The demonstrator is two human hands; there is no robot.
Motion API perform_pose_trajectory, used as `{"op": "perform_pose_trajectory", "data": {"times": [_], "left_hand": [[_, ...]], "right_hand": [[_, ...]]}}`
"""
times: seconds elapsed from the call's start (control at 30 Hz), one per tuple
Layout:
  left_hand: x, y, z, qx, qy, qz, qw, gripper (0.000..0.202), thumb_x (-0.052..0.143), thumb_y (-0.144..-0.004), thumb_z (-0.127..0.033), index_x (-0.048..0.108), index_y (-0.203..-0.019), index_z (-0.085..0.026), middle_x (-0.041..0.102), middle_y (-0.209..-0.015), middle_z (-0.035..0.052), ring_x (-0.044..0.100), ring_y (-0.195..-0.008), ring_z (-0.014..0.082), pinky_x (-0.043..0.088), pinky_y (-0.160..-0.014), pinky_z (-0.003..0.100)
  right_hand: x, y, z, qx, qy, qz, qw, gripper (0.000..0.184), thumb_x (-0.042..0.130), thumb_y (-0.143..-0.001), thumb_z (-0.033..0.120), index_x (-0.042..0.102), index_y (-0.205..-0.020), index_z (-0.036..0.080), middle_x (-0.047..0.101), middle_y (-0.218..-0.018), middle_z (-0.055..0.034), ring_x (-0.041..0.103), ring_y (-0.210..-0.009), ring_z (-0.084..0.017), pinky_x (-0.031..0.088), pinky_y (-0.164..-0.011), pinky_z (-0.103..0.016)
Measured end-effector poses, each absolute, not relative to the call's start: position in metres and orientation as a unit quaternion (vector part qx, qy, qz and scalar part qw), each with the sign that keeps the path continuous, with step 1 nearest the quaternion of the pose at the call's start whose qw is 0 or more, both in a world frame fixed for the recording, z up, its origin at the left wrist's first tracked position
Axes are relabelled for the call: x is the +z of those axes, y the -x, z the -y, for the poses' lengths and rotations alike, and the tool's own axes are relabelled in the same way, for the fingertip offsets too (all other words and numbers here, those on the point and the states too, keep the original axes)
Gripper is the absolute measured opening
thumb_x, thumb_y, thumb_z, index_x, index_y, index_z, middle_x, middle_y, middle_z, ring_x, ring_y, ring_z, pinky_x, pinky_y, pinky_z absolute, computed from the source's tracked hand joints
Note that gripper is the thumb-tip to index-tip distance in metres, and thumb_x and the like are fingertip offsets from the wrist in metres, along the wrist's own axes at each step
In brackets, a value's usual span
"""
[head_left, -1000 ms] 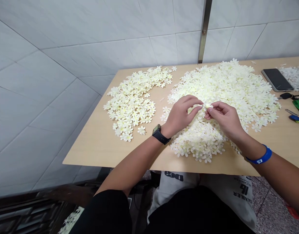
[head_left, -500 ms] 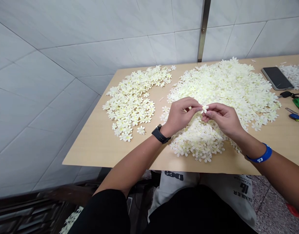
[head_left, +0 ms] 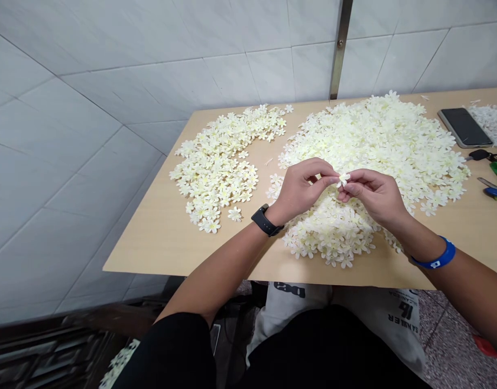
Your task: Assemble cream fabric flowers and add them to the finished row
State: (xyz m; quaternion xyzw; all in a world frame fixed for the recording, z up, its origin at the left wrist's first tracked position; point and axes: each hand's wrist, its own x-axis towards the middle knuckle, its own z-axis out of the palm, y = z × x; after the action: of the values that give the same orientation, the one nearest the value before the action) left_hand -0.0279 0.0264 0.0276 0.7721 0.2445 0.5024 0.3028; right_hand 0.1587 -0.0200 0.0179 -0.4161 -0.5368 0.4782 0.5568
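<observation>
Between the fingertips of both hands is one small white artificial flower (head_left: pixel 343 179) with a pale yellow middle. My left hand (head_left: pixel 307 186) pinches it from the left with thumb and forefinger. From the right, my right hand (head_left: pixel 372 192) pinches it as well, its other fingers curled in. Below and behind the hands spreads a large heap of the same flowers (head_left: pixel 378 135). A smaller curved pile of flowers (head_left: pixel 219 173) lies to the left, with a stray flower (head_left: pixel 234 214) at its near side.
A tan tabletop (head_left: pixel 151 243) carries the heaps and meets a tiled wall (head_left: pixel 248 32) at the back. On the right lie a phone (head_left: pixel 465 127), a pile of small white pieces (head_left: pixel 494 121), a black key (head_left: pixel 478 155) and a blue-handled tool (head_left: pixel 495 192).
The flower has turned a little between my fingertips and now shows more from its side. Both hands keep nearly the same place; the camera view has shifted slightly.
</observation>
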Motion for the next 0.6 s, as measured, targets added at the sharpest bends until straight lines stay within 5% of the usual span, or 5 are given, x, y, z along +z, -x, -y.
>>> {"op": "perform_pose_trajectory", "data": {"times": [0.6], "left_hand": [[0.0276, 0.0295, -0.0288, 0.488, -0.746, -0.238, 0.386, 0.026, 0.077, -0.086, -0.046, 0.075, -0.08, -0.021, 0.074, -0.085, 0.0047, 0.067, -0.083, 0.0156, 0.053, -0.065, 0.027]], "right_hand": [[0.0201, -0.16, 0.0213, 0.489, 0.405, 0.543, 0.549, 0.028, 0.089, -0.074, 0.043, 0.073, -0.082, 0.021, 0.074, -0.068, -0.0013, 0.072, -0.06, -0.016, 0.063, -0.061, -0.032]]}}
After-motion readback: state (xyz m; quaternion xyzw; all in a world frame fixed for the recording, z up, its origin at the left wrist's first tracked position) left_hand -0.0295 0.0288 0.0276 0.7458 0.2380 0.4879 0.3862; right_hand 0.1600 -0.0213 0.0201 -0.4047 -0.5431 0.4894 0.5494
